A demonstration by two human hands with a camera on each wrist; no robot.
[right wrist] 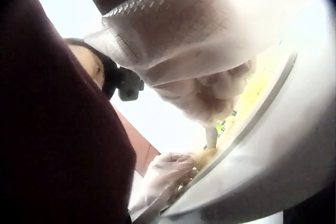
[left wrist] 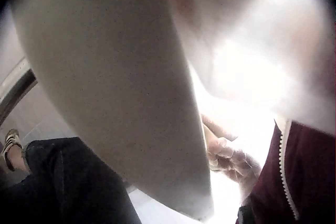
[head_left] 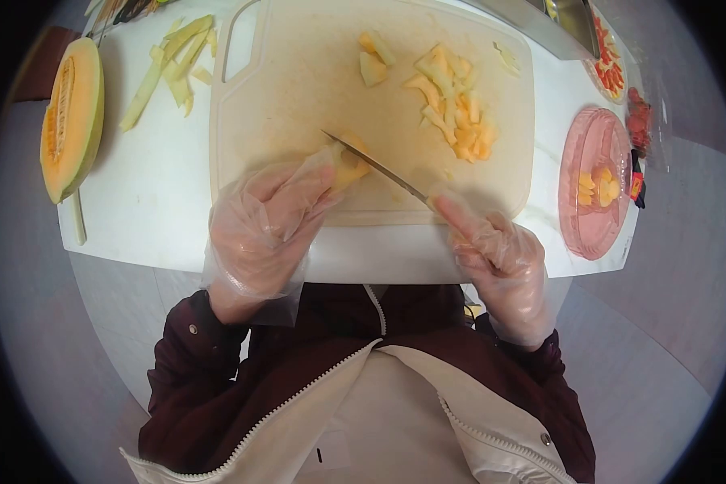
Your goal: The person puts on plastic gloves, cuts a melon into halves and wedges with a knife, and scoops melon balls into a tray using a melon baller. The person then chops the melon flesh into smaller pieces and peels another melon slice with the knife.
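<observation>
Both hands wear clear plastic gloves. My left hand (head_left: 270,218) holds a piece of melon (head_left: 352,168) near the front of the cream cutting board (head_left: 290,81). My right hand (head_left: 502,262) grips a knife (head_left: 387,173), its blade pointing left and crossing over the melon piece in the head view. The right wrist view shows the knife blade (right wrist: 211,138) against the fruit beside the left hand (right wrist: 168,174). Cut orange melon chunks (head_left: 472,133) lie in a pile at the board's right, with a few peeled pieces (head_left: 373,68) farther back.
Left of the board are pale green rind strips (head_left: 169,68) and a melon half (head_left: 74,121), its seeded face showing. A round pink tray (head_left: 577,230) with some melon pieces stands at right. Behind it are a metal container (head_left: 552,32) and a plate of red fruit (head_left: 609,68).
</observation>
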